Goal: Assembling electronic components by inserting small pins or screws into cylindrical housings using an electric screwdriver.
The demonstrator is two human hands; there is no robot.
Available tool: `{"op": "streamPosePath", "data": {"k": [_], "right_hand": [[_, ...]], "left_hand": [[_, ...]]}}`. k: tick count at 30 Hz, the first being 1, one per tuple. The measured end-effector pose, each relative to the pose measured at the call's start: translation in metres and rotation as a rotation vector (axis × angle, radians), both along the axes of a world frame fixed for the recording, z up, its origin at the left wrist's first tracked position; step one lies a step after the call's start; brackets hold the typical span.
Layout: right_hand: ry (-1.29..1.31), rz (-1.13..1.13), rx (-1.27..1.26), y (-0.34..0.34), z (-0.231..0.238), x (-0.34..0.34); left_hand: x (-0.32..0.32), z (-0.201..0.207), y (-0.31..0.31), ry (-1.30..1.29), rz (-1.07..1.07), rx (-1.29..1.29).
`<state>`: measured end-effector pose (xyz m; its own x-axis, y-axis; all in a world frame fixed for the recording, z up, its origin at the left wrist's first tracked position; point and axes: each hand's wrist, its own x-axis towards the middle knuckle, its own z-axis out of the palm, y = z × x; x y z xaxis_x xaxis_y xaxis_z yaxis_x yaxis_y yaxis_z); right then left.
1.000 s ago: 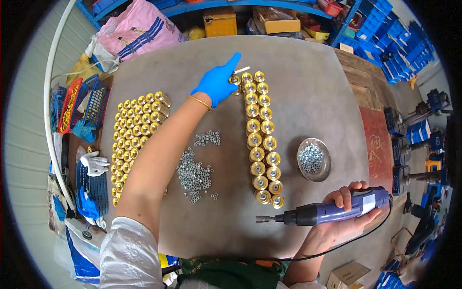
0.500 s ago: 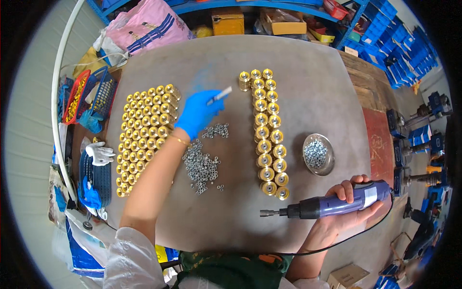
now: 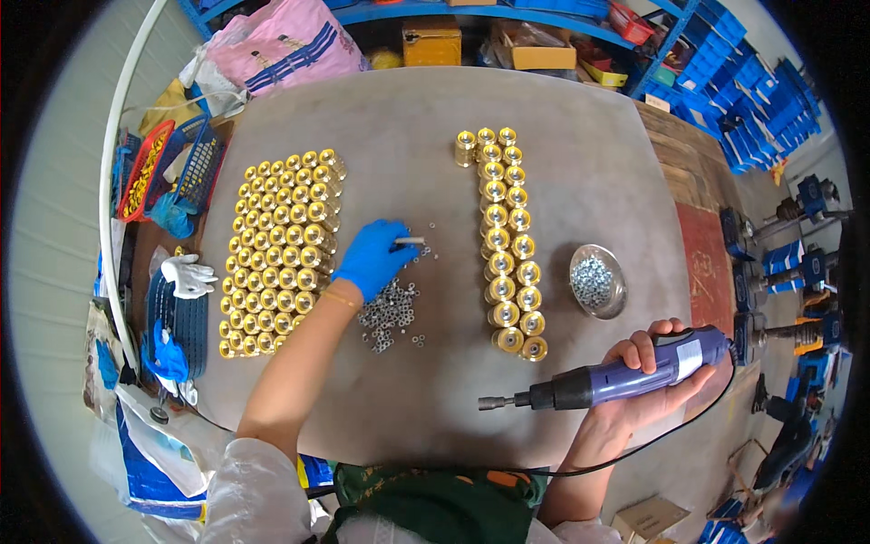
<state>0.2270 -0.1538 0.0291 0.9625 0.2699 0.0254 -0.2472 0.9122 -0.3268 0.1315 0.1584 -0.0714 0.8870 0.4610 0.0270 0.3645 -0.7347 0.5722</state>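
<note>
My left hand [image 3: 373, 258], in a blue glove, is closed around a short, thin, pale stick [image 3: 410, 240]. Its kind I cannot make out. The hand rests over the upper part of a loose heap of small metal nuts [image 3: 388, 313]. In my bare right hand [image 3: 645, 367] lies a purple electric screwdriver [image 3: 634, 372], its socket bit pointing left above the table's near side. Left of the gloved hand stand close rows of gold-coloured metal cylinders [image 3: 283, 233]. A narrower block of similar cylinders [image 3: 498, 240] stands between the heap and the screwdriver, most with a nut-like grey centre.
A round metal bowl [image 3: 598, 283] of small parts stands on the table [image 3: 408, 399] at right. A black cable [image 3: 671, 435] trails from the screwdriver. Baskets [image 3: 145, 172] and a white glove [image 3: 188, 276] lie beyond the left edge; a blue shelf [image 3: 399, 13] with boxes stands behind.
My left hand has come down and nearer with the pale stick, from above the nuts to their upper edge. The screwdriver has shifted slightly left in view.
</note>
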Motion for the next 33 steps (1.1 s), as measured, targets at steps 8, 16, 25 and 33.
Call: {"op": "streamPosePath", "data": {"k": [8,16,25,33], "right_hand": [[0.029,0.05,-0.003,0.008,-0.004,-0.005],[0.05,0.022,-0.018,0.008,-0.002,-0.007],[0.057,0.034,0.032,0.01,-0.005,-0.006],[0.09,-0.05,0.119,0.02,-0.011,0.003]], "left_hand": [[-0.029,0.006,-0.002,-0.086,-0.023,-0.033],[-0.005,0.0,-0.015,-0.102,0.049,0.064],[-0.003,0.019,-0.032,-0.16,0.063,-0.119],[-0.078,0.037,-0.146,-0.253,0.109,-1.77]]}}
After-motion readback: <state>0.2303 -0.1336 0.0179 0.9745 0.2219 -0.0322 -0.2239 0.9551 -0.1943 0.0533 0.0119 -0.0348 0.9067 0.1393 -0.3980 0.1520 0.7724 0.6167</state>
